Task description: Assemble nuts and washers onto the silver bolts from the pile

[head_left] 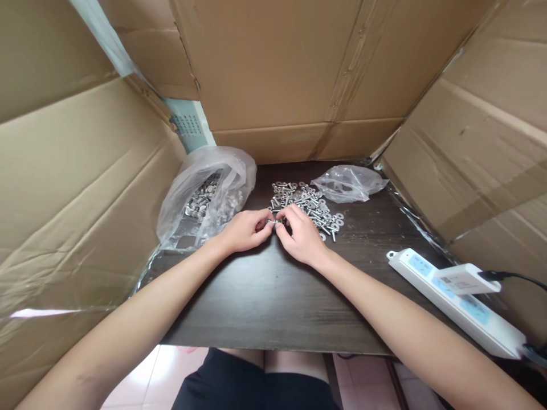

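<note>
Over the middle of the dark table, my left hand (250, 230) and my right hand (300, 232) meet fingertip to fingertip. Both are closed in a pinch on one small silvery bolt (273, 221), the left on one end and the right on the other. Fingers cover most of it, so I cannot tell whether a nut or washer is on it. Just behind my right hand spreads a loose pile of bolts, nuts and washers (314, 204). To the left of my left hand, a clear plastic bag (231, 162) lies open with many shiny metal pieces (200, 200) inside.
A smaller clear bag (352, 183) lies at the back right of the table (265, 307). A white power strip (453, 302) with a plugged-in adapter (465, 279) and black cable runs along the right side. Cardboard walls (277, 68) enclose the left, back and right.
</note>
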The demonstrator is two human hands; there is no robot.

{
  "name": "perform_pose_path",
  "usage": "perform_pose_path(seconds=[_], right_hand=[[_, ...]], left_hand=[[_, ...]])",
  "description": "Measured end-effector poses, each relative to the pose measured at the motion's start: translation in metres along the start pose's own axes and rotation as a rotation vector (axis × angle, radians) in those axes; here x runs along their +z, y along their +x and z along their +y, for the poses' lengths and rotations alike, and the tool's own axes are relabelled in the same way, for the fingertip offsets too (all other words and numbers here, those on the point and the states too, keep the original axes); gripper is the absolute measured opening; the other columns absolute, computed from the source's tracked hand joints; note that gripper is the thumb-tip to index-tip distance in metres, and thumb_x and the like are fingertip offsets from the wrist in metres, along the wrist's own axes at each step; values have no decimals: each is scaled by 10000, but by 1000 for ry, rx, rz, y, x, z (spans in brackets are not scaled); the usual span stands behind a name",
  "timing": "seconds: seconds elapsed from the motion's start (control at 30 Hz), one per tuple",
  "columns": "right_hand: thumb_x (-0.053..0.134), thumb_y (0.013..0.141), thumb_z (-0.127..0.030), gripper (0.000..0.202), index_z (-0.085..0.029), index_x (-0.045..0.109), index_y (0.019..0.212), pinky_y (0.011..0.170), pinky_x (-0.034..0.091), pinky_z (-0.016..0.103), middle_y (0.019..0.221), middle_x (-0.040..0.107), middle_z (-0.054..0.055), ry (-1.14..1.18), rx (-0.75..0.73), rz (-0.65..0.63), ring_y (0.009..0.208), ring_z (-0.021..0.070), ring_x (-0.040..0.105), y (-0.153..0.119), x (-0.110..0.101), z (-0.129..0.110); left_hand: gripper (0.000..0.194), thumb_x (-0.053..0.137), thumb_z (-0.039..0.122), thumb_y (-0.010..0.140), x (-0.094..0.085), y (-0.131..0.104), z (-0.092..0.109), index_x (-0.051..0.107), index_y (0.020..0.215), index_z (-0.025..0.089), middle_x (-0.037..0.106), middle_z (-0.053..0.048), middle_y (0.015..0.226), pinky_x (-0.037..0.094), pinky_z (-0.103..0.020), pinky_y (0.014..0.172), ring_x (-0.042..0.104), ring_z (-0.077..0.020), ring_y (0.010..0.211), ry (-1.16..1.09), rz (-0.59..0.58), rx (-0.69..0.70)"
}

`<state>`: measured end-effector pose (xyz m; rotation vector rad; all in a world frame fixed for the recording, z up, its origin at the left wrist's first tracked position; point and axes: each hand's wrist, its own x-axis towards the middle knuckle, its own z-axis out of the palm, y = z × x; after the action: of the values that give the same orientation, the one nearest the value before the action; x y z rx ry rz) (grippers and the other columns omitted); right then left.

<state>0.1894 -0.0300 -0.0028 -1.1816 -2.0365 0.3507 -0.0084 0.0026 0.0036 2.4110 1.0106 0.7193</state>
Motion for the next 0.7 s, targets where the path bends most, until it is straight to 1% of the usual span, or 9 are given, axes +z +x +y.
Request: perform_pose_path(seconds=[0.17, 0.5, 0.7], right_hand=[[519, 922, -216, 28, -226, 545, 926, 779, 475, 394, 970, 611, 72, -18, -2, -6, 857, 239, 591, 0, 0, -1], [465, 984, -244, 148, -225, 546, 862, 836, 485, 406, 978, 603, 82, 2, -12, -4, 914, 242, 599, 0, 0, 1], [493, 951, -222, 48, -220, 540, 946, 785, 463, 384, 968, 609, 70, 2, -4, -2, 847, 226, 575, 1, 0, 0]], left_hand=[[186, 522, 311, 926, 0, 0, 0, 640, 920, 167, 500, 52, 586, 313, -239, 584, 427, -108, 534, 2, -4, -3], [195, 523, 314, 930, 0, 0, 1, 642, 925, 160, 490, 55, 576, 307, -237, 576, 422, -105, 527, -6, -1, 0], [176, 524, 307, 924, 0, 0, 0, 626, 900, 166, 488, 57, 576, 306, -237, 580, 418, -103, 524, -6, 1, 0]])
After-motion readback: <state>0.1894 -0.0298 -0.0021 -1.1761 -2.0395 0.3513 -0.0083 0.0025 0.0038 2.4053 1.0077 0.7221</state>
